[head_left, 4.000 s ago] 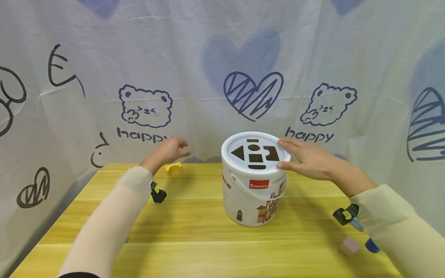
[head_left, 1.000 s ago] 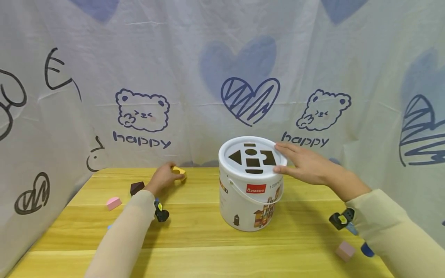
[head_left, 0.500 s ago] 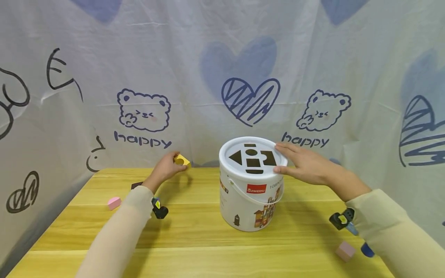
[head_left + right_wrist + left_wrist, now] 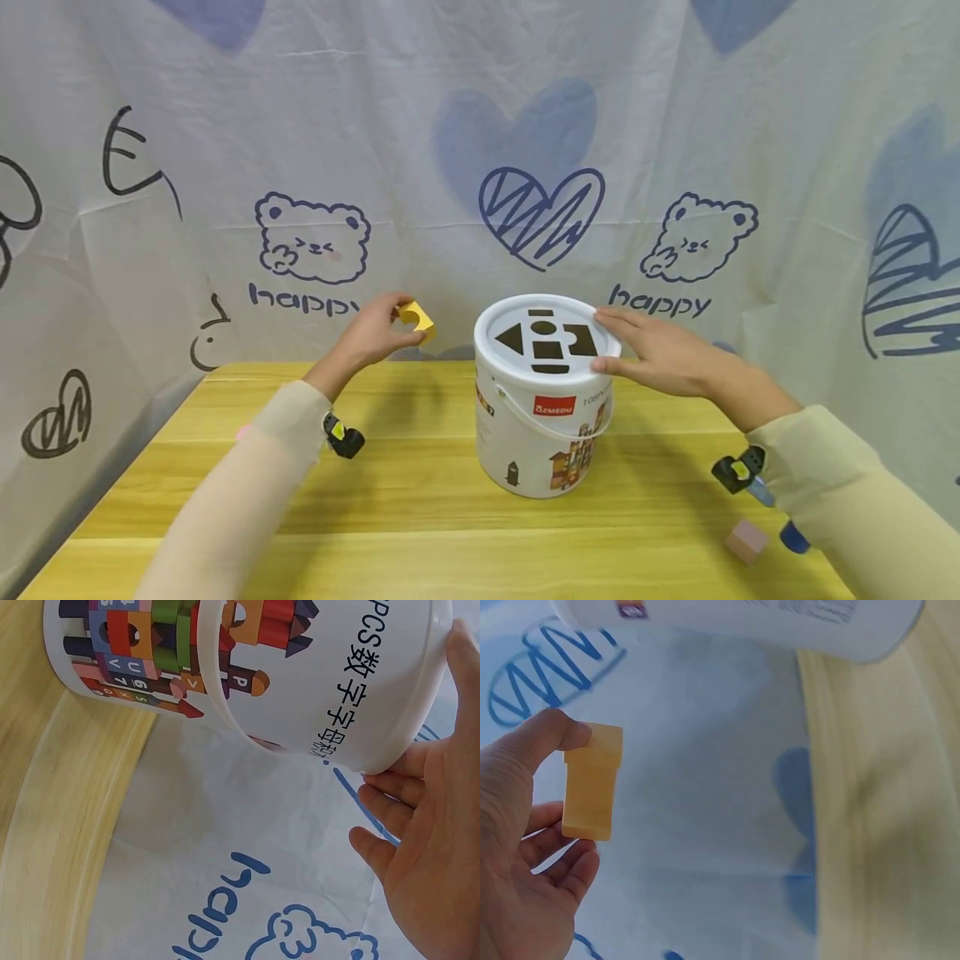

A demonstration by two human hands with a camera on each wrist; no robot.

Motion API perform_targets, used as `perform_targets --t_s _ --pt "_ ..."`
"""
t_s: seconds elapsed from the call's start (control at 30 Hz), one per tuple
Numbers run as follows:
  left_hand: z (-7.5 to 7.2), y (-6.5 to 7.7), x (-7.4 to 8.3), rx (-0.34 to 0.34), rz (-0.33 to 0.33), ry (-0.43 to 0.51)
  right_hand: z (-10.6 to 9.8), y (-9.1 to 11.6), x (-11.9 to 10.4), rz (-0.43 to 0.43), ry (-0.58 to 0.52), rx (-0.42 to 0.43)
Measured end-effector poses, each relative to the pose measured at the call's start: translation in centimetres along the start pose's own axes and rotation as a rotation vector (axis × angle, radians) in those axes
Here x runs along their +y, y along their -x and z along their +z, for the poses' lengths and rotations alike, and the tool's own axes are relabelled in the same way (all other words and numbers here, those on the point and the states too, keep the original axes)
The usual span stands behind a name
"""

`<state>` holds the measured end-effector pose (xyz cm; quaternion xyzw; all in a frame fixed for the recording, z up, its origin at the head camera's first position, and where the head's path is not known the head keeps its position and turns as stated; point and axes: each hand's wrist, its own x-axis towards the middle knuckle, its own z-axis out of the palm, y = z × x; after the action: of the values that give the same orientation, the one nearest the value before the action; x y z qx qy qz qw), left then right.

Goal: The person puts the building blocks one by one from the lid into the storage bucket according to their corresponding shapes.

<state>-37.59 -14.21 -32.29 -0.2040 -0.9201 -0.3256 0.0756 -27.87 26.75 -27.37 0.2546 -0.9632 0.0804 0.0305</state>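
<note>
My left hand (image 4: 375,327) pinches a yellow arch block (image 4: 422,323) above the table's back edge, left of the bucket. In the left wrist view the thumb lies on one end of the block (image 4: 591,791), with fingertips at the other. A white lidded bucket (image 4: 525,433) stands upright at the middle; its lid (image 4: 501,318) has cut-outs, among them a triangle, a circle and a notched rectangle. Touching the lid's right rim, my right hand (image 4: 667,352) has its fingers extended and thumb toward the front. The right wrist view shows this hand (image 4: 427,847) beside the bucket wall (image 4: 330,645).
At the front right of the table (image 4: 420,558) lie a pink block (image 4: 747,542) and a blue block (image 4: 795,537), close to my right sleeve. A bit of a pink block (image 4: 243,432) shows beside my left sleeve. A printed curtain (image 4: 420,167) hangs behind the table.
My left hand has taken hold of the yellow arch block at the back left, lifted it off the table and carried it right toward the bucket. My right hand stays on the lid rim.
</note>
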Motion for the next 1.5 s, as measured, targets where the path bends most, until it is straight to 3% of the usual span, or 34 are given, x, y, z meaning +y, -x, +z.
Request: perform_targets --t_s 0.23,0.5,0.8,1.13,1.5 --pt "-2.0 -0.1 4.0 -0.055 0.059 -0.027 0.0 -0.1 0.1 -0.008 -0.011 -0.006" --pt "-4.0 -0.6 8.5 -0.112 0.181 -0.026 -0.2 -0.2 0.1 -0.013 0.007 -0.015" --pt "-4.9 -2.0 13.9 -0.216 0.247 -0.070 -0.1 -0.1 0.2 -0.003 0.008 -0.021" --pt "-3.6 -3.2 18.0 -0.280 0.273 -0.109 -0.1 -0.1 0.1 -0.005 0.007 -0.020" --pt "0.0 -5.1 20.0 -0.339 0.279 -0.131 -0.1 -0.2 0.0 0.009 0.007 -0.019"
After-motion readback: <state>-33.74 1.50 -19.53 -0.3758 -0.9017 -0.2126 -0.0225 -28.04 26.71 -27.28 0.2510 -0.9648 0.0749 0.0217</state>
